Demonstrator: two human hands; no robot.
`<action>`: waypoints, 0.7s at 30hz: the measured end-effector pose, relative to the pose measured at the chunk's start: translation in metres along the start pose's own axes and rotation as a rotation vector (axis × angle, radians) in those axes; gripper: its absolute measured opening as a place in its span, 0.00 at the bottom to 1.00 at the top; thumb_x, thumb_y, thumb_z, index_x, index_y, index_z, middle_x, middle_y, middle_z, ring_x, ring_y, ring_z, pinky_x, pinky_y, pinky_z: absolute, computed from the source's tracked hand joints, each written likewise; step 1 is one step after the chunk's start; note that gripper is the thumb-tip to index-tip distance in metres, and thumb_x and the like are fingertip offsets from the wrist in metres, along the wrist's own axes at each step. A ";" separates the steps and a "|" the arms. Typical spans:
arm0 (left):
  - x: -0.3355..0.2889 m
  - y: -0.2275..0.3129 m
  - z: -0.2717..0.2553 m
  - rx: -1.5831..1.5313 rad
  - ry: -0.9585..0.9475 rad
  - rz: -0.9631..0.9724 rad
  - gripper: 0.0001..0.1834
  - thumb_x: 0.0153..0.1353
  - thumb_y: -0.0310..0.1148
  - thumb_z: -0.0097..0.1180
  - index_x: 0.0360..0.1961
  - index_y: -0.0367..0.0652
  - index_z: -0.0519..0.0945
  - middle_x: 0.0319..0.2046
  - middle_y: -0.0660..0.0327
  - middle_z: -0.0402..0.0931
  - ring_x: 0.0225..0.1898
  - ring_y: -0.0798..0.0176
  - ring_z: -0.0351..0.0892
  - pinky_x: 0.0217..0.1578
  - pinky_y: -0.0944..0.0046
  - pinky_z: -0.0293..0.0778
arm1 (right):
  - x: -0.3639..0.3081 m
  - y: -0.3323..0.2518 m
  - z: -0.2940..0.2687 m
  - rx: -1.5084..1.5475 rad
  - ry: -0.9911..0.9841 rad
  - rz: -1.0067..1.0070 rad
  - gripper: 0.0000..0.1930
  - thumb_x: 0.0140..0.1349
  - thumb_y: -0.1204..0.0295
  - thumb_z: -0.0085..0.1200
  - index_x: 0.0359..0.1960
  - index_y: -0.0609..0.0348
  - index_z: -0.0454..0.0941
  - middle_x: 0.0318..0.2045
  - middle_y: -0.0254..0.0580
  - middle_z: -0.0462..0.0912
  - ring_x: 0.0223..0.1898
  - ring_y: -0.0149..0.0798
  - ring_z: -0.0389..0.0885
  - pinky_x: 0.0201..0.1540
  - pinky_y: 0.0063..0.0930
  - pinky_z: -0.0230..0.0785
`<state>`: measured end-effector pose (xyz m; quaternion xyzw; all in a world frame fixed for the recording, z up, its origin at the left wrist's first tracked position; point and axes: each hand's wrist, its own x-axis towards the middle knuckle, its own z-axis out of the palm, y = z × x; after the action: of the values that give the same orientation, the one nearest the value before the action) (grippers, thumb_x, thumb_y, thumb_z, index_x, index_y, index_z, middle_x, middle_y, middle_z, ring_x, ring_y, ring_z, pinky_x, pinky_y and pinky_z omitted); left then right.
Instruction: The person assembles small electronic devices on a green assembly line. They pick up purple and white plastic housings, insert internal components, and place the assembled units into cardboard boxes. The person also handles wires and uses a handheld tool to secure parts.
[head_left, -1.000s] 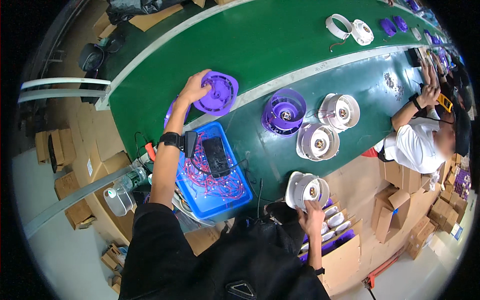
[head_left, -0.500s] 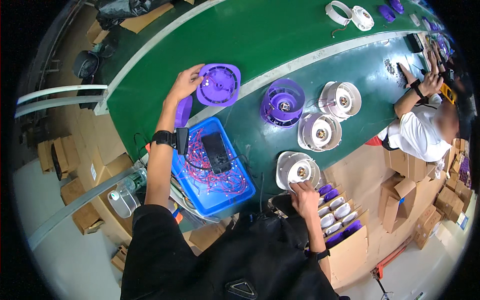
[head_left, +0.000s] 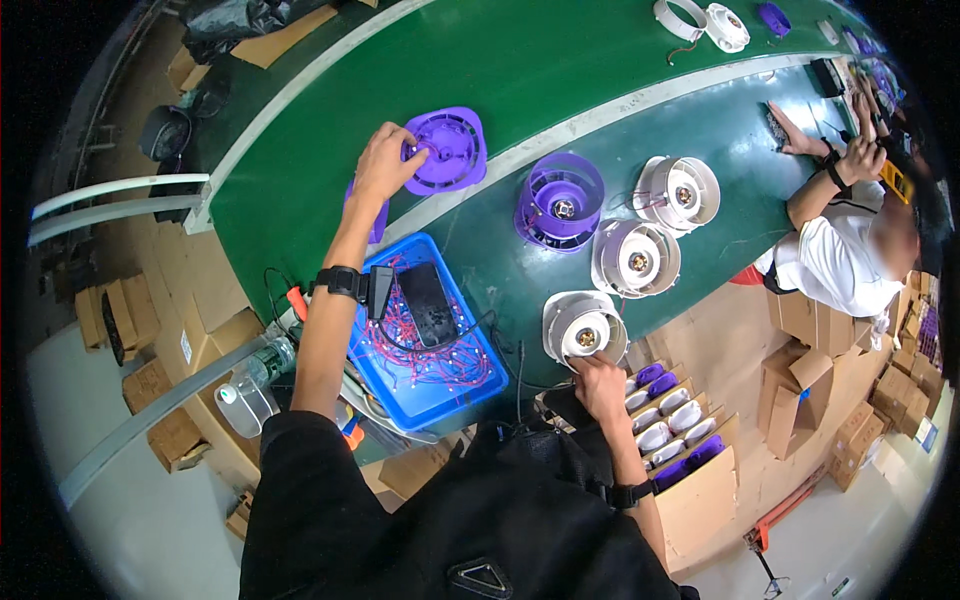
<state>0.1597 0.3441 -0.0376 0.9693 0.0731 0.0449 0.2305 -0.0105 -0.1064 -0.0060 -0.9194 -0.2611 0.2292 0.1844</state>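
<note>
My left hand (head_left: pixel 388 162) is at the far left of the bench, its thumb and fingers closed on the left rim of a shallow purple plastic housing (head_left: pixel 447 153). Behind that hand, a second purple part (head_left: pixel 381 222) is partly hidden. My right hand (head_left: pixel 600 387) grips the near edge of a white round housing (head_left: pixel 584 338) with a metal-centred motor inside. Its fingertips are partly hidden at the rim. Farther off stand two more white housings (head_left: pixel 637 262) and a taller purple one (head_left: pixel 562 205), all with their open sides up.
A blue tray (head_left: pixel 420 408) of red and blue wires, with a black phone (head_left: pixel 428 305) on top, lies between my arms. A cardboard box (head_left: pixel 705 495) of white and purple parts stands right of my right forearm. A co-worker (head_left: pixel 840 255) leans on the bench at right.
My left hand and the shallow purple housing have shifted farther away and slightly right. The white housing at my right hand has moved slightly left. The co-worker's hand has slid left across the bench.
</note>
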 end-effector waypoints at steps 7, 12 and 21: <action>0.008 -0.017 0.016 -0.119 -0.002 -0.056 0.14 0.51 0.34 0.62 0.36 0.36 0.80 0.34 0.51 0.76 0.36 0.54 0.79 0.37 0.60 0.75 | 0.001 -0.005 -0.004 0.005 0.028 0.004 0.10 0.40 0.77 0.54 0.28 0.53 0.77 0.28 0.37 0.80 0.36 0.42 0.79 0.32 0.38 0.74; 0.022 -0.011 0.004 -0.045 -0.195 -0.068 0.15 0.50 0.34 0.62 0.39 0.41 0.79 0.30 0.53 0.77 0.34 0.50 0.78 0.37 0.55 0.74 | 0.001 -0.006 -0.006 -0.005 0.018 0.014 0.08 0.42 0.77 0.53 0.27 0.54 0.76 0.27 0.38 0.80 0.35 0.43 0.78 0.31 0.38 0.74; 0.037 0.022 0.001 0.118 -0.009 0.236 0.22 0.51 0.38 0.61 0.49 0.46 0.75 0.38 0.51 0.76 0.45 0.50 0.76 0.48 0.52 0.72 | -0.001 0.001 0.005 -0.013 -0.011 0.038 0.14 0.40 0.77 0.56 0.33 0.51 0.80 0.28 0.37 0.81 0.35 0.43 0.78 0.34 0.39 0.74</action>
<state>0.1985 0.3301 -0.0264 0.9832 -0.0402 0.0627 0.1666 -0.0139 -0.1066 -0.0100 -0.9241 -0.2459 0.2361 0.1726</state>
